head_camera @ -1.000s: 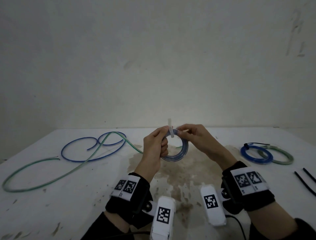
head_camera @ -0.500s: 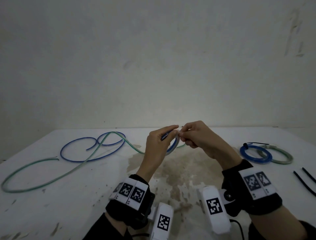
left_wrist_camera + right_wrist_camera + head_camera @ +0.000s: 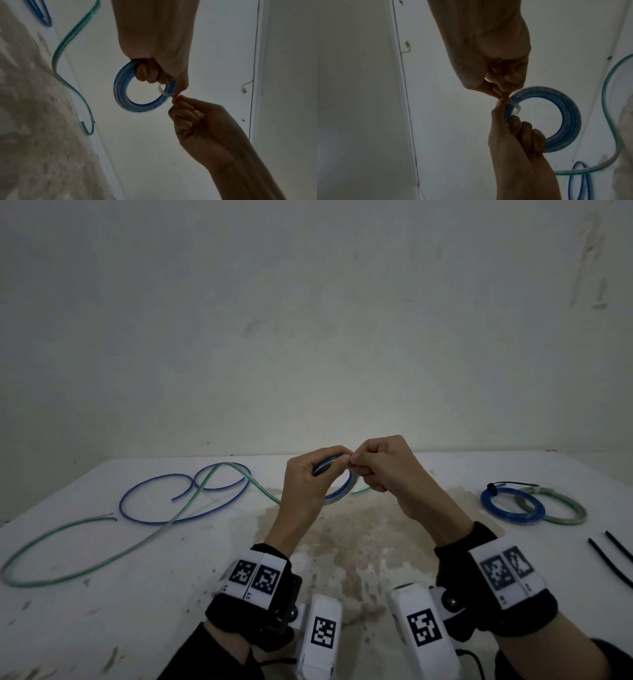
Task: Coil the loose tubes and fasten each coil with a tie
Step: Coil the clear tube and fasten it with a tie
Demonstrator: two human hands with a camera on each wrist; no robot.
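My left hand point(image 3: 310, 477) point(image 3: 154, 70) grips a blue coiled tube point(image 3: 337, 496) point(image 3: 123, 94) point(image 3: 568, 121) held up above the table's middle. A white translucent tie point(image 3: 163, 92) point(image 3: 515, 106) loops around the coil's strands. My right hand point(image 3: 376, 465) point(image 3: 501, 86) pinches the tie's end against the left thumb and forefinger, right at the coil's rim. A loose blue tube point(image 3: 164, 501) and a loose green tube point(image 3: 102, 546) lie spread on the table's left half.
Two finished coils, one blue point(image 3: 507, 506) with a black tie and one green point(image 3: 561, 508), lie at the right. Two black ties point(image 3: 613, 556) rest near the right edge. The white table point(image 3: 102, 611) is stained brown in the middle. A plain wall stands behind.
The coil has tipped from facing me to nearly edge-on. The upright white tie end has been bent down over the coil, and both hands' fingertips have closed together on it.
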